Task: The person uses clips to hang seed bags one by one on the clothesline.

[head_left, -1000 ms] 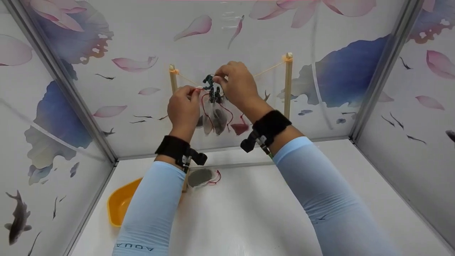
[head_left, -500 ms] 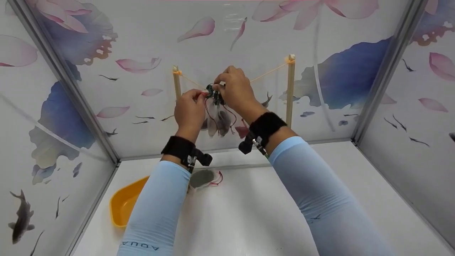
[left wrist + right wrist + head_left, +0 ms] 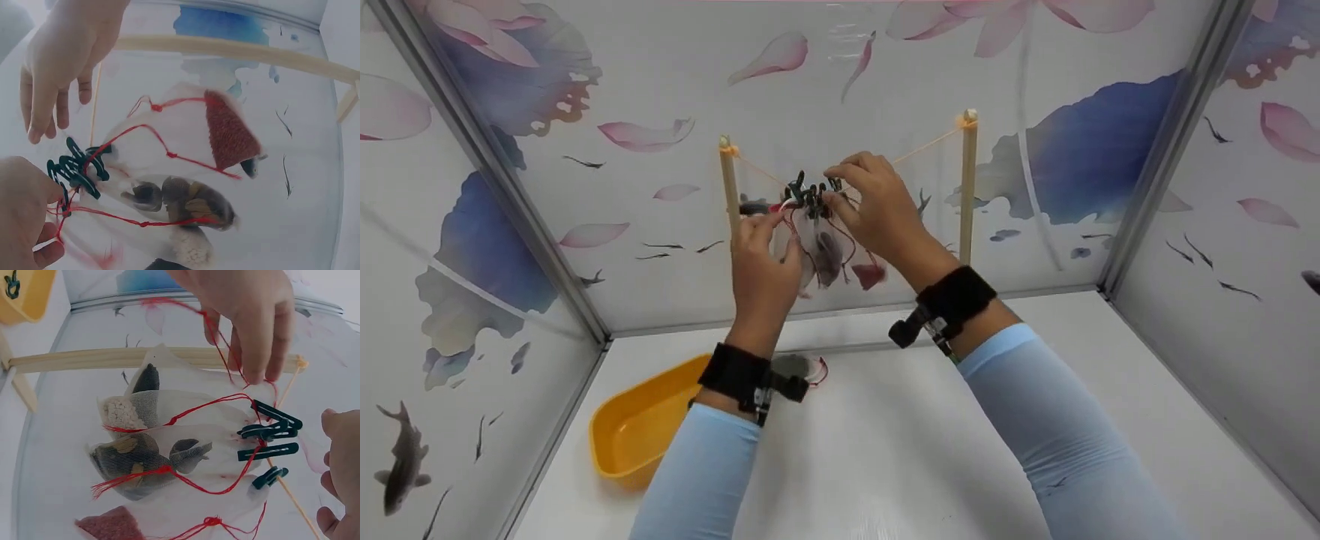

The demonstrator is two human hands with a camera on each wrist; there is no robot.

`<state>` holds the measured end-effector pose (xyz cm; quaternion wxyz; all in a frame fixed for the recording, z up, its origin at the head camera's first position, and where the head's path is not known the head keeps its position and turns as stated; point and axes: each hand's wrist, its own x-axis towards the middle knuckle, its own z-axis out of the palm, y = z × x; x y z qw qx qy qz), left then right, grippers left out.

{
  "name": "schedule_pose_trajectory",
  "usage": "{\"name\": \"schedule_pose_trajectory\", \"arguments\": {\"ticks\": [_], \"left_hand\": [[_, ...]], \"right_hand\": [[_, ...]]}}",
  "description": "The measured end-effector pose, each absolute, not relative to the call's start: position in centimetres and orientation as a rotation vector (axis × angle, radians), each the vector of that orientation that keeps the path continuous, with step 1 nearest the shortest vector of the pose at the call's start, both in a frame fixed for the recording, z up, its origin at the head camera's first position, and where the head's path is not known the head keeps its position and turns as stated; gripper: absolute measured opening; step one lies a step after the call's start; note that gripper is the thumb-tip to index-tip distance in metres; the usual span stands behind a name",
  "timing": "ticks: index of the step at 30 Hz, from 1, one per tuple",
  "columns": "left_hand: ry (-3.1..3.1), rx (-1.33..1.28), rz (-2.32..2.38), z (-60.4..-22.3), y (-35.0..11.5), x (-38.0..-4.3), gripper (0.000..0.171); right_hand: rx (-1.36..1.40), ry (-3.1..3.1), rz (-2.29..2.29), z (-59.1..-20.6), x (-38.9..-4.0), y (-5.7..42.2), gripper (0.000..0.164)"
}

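Observation:
Mesh drawstring bags hang in a cluster from a cord [image 3: 922, 146], held by dark green clips [image 3: 79, 169] bunched together. Through the mesh show dark slices in one bag [image 3: 135, 458], pale grains in another [image 3: 121, 415] and red grains in a third [image 3: 870, 275]. My left hand [image 3: 765, 262] is beside the leftmost bag, fingers fairly straight, fingertips at its red drawstring [image 3: 216, 332]. My right hand [image 3: 885, 206] hovers right of the clips, thumb and fingers apart with nothing between them in the right wrist view.
Two wooden posts [image 3: 969, 187] carry the cord. A yellow basin [image 3: 615, 442] stands at the left on the white table [image 3: 885, 450], with a green clip [image 3: 12, 284] in it. A grey-filled mesh bag [image 3: 791, 366] lies behind my left wrist. Printed panels surround the table.
The green clip at my right fingers has come down onto the cord, and those fingers have parted from it. My left hand has dropped lower, its pinch on the leftmost bag's top loosened.

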<state>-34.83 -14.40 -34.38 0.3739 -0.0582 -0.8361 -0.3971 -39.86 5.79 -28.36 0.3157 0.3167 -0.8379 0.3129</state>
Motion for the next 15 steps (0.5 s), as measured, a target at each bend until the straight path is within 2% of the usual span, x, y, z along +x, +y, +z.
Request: {"name": "schedule_pose_trajectory", "arguments": {"ticks": [8, 15], "left_hand": [[-2.147, -0.102, -1.081, -40.9, -17.3, -30.9, 0.019], [-2.471, 0.139, -1.116, -46.2, -22.3, -28.5, 0.031]], "right_hand": [[0.751, -2.083, 0.948, -34.7, -37.9, 12.3, 0.026], [0.48, -2.383, 0.991, -42.9, -35.6, 18.8, 0.033]]}}
